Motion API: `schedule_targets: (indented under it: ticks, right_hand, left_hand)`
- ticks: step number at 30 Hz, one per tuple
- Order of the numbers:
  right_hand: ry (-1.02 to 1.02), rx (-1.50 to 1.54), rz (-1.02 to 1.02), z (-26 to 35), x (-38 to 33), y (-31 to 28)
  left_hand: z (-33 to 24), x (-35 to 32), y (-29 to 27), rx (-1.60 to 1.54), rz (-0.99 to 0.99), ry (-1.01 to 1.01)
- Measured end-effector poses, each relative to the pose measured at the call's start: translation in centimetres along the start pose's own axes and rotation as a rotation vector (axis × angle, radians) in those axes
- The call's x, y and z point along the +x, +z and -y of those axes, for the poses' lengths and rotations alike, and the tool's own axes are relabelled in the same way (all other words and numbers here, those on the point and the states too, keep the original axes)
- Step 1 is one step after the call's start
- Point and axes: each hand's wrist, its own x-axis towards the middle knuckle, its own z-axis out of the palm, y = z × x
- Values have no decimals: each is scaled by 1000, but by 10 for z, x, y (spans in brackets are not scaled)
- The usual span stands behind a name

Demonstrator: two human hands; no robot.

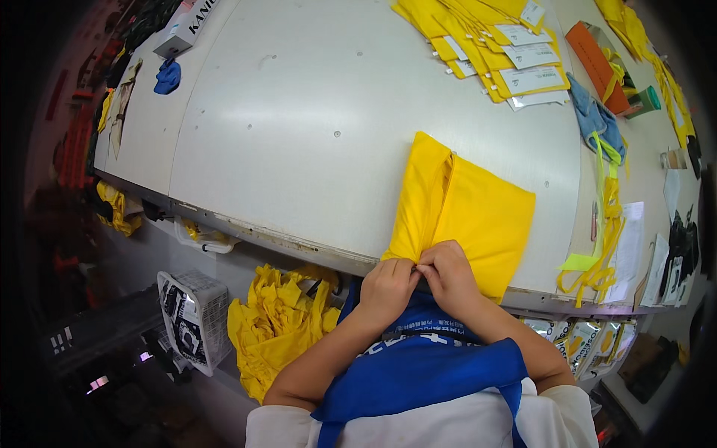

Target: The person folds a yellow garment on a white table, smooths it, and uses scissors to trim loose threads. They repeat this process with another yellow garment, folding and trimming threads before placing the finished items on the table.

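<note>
Adjusting, apparently, one folded rectangular yellow fabric piece (pixel 489 216), near right of flat white bench (pixel 299 142). Left hand (pixel 390 287), right hand (pixel 449 280): both pinching its near edge. Next move likely needs steady fingertips.

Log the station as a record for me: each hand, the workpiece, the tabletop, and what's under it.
Left hand: fingertips pinched at the near edge of the folded yellow fabric piece
Right hand: pinched at the same edge, beside the left
Workpiece: on the pale flat table, at its near edge; a long fold or opening runs toward the fingers
Pinch detail: hidden by fingers
Far side: overlapping yellow fabric pieces with white labels
Right side: crumpled light-blue cloth
Below: crumpled yellow fabric heap, white plastic mesh basket
</note>
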Motion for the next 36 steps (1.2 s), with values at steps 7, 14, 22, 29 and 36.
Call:
schedule_targets:
  ticks: [7, 14, 22, 29, 36]
  right_hand:
    - [-18, -51, -14, -2, 5, 13]
    - [21, -367, -33, -22, 36, 1]
    - [192, -409, -127, -66, 102, -16]
    - [36, -548, -272, -70, 107, -17]
    - [357, -431, -151, -93, 141, -38]
  left_hand:
    - [11, -7, 19, -154, -158, -96]
    - [17, 2, 29, -212, -16, -172]
    - [19, -13, 6, -194, 215, -125]
    - [26, 91, 41, 91, 67, 220]
    - [32, 100, 55, 246, 256, 191]
